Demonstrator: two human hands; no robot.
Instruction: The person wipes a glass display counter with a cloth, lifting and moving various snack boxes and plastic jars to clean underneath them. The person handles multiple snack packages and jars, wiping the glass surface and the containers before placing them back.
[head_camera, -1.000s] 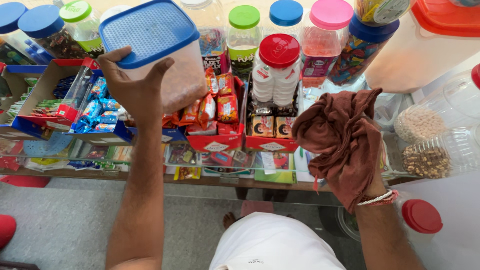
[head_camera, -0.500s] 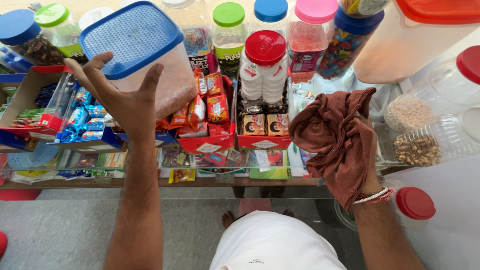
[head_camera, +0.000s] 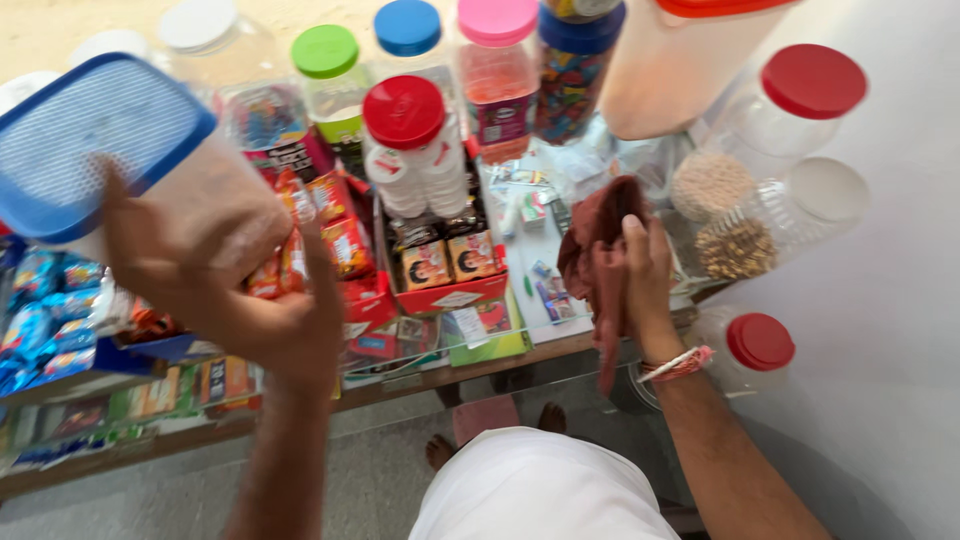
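Observation:
My left hand (head_camera: 225, 285) grips a clear square plastic container with a blue lid (head_camera: 95, 140), held tilted above the snack boxes at the left. My right hand (head_camera: 645, 275) is closed on a brown cloth (head_camera: 595, 255) and presses it down on the glass counter (head_camera: 560, 275) right of the red box of small packets (head_camera: 440, 270). A thread band circles my right wrist.
Jars with green, blue, pink and red lids (head_camera: 410, 110) stand along the back. Clear red-lidded jars (head_camera: 810, 85) of grains lie at the right. A wooden counter edge (head_camera: 420, 385) runs below, with another red-lidded jar (head_camera: 760, 340) under it.
The blue-lidded container has swung left and nearer the camera in my left hand. My right hand has carried the cloth down onto the counter. The view has shifted.

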